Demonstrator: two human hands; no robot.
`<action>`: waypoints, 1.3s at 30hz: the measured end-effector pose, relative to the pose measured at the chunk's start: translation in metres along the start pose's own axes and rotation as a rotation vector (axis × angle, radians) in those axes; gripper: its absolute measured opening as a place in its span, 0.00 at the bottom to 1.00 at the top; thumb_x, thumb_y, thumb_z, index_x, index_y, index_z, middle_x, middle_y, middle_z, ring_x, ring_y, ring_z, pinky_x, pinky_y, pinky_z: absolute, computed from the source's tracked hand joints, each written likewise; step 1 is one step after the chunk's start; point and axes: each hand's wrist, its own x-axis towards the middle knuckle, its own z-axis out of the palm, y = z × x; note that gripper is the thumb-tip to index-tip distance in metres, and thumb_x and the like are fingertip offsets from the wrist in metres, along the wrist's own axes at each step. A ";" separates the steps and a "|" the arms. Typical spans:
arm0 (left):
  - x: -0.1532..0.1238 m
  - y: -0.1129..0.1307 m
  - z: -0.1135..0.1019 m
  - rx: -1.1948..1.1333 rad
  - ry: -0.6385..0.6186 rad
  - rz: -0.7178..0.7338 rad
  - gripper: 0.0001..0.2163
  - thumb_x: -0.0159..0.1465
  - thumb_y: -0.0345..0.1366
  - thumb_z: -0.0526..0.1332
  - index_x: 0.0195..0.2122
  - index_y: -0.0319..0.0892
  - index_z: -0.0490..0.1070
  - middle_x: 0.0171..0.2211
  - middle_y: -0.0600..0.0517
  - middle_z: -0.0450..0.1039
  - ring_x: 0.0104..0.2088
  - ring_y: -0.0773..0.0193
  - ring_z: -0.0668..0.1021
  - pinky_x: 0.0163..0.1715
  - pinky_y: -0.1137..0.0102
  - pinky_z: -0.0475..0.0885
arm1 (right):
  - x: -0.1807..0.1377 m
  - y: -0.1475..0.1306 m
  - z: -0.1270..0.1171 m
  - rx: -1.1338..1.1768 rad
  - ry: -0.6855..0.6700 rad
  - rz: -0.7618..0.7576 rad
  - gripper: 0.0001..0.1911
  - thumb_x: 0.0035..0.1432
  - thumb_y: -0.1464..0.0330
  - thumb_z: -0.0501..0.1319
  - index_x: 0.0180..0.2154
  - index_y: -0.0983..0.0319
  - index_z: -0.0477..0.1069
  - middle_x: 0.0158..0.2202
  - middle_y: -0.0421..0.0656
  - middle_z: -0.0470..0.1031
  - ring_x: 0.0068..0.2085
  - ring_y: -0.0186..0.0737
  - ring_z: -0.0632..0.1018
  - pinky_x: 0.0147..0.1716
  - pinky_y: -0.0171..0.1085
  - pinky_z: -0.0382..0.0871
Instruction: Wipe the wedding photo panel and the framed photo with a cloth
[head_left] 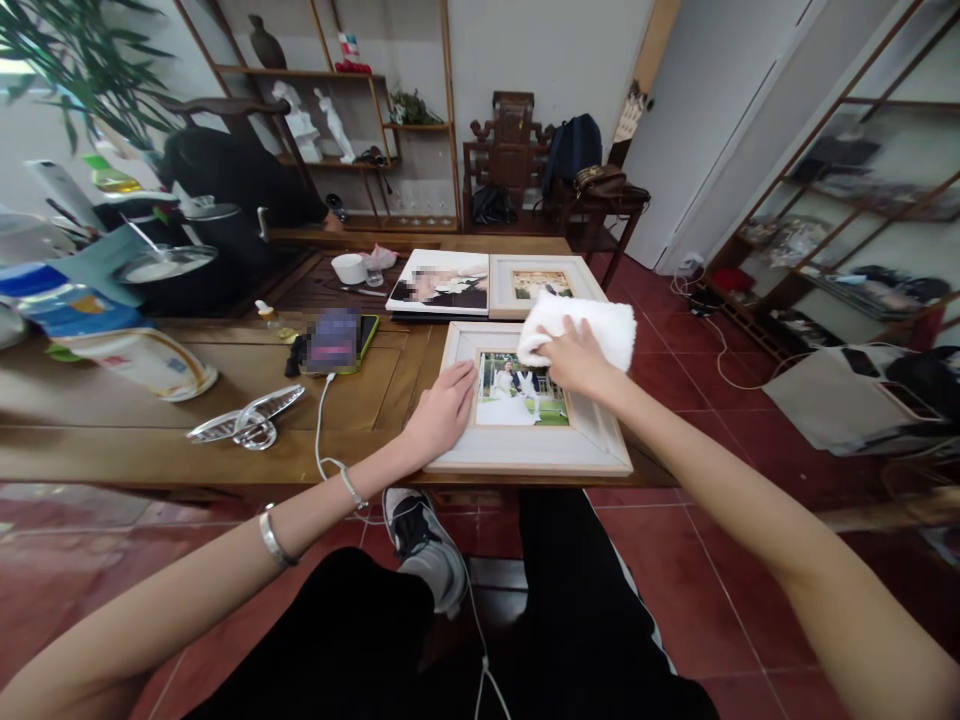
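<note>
A white-framed wedding photo (525, 450) lies flat at the near edge of a wooden table (150, 440). My left hand (444, 408) rests flat on the frame's left side, fingers stretched out. My right hand (577, 355) presses a folded white cloth (592, 325) onto the upper right part of the frame's glass. Behind it lie a second white-framed picture (541, 285) and a large photo print (441, 282).
A phone (337, 342) on a white cable, a metal clip-shaped object (247, 418), a small white bowl (349, 268), a plastic package (112, 335) and pots (180, 262) occupy the table's left. Shelves, a carved chair and bags stand behind; red tiles and cables cover the floor to the right.
</note>
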 end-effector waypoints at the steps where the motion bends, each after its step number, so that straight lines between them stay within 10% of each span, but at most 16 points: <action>1: 0.000 0.000 0.000 0.000 0.000 -0.001 0.20 0.69 0.34 0.47 0.60 0.36 0.65 0.62 0.39 0.63 0.63 0.52 0.64 0.61 0.50 0.63 | -0.005 0.010 -0.001 0.006 -0.014 0.028 0.28 0.55 0.78 0.52 0.56 0.61 0.70 0.67 0.44 0.58 0.67 0.69 0.52 0.61 0.67 0.45; 7: -0.001 0.003 -0.002 -0.023 0.012 -0.006 0.19 0.70 0.36 0.47 0.59 0.38 0.65 0.61 0.40 0.64 0.63 0.53 0.64 0.61 0.51 0.63 | -0.011 0.025 -0.001 0.127 -0.009 0.038 0.31 0.52 0.81 0.49 0.56 0.60 0.71 0.68 0.46 0.56 0.66 0.72 0.51 0.53 0.76 0.52; 18: -0.003 0.012 -0.014 -0.162 0.153 -0.042 0.23 0.72 0.42 0.43 0.64 0.35 0.54 0.65 0.38 0.57 0.66 0.57 0.59 0.65 0.56 0.54 | 0.019 -0.079 -0.003 0.081 0.018 -0.261 0.26 0.59 0.79 0.52 0.58 0.64 0.67 0.70 0.47 0.48 0.68 0.72 0.44 0.58 0.74 0.44; 30: -0.002 -0.002 -0.019 -0.226 0.170 -0.044 0.21 0.72 0.46 0.41 0.54 0.40 0.66 0.58 0.42 0.69 0.60 0.56 0.69 0.62 0.57 0.62 | -0.085 -0.105 -0.016 0.125 -0.087 -0.455 0.25 0.55 0.76 0.56 0.55 0.64 0.71 0.69 0.50 0.52 0.67 0.69 0.51 0.59 0.69 0.53; 39: 0.004 -0.007 -0.017 -0.060 0.011 0.008 0.18 0.72 0.41 0.44 0.56 0.36 0.63 0.58 0.39 0.66 0.65 0.53 0.62 0.64 0.54 0.58 | -0.101 -0.080 -0.009 0.187 -0.058 -0.426 0.27 0.51 0.80 0.53 0.53 0.65 0.73 0.68 0.48 0.54 0.68 0.66 0.51 0.60 0.69 0.51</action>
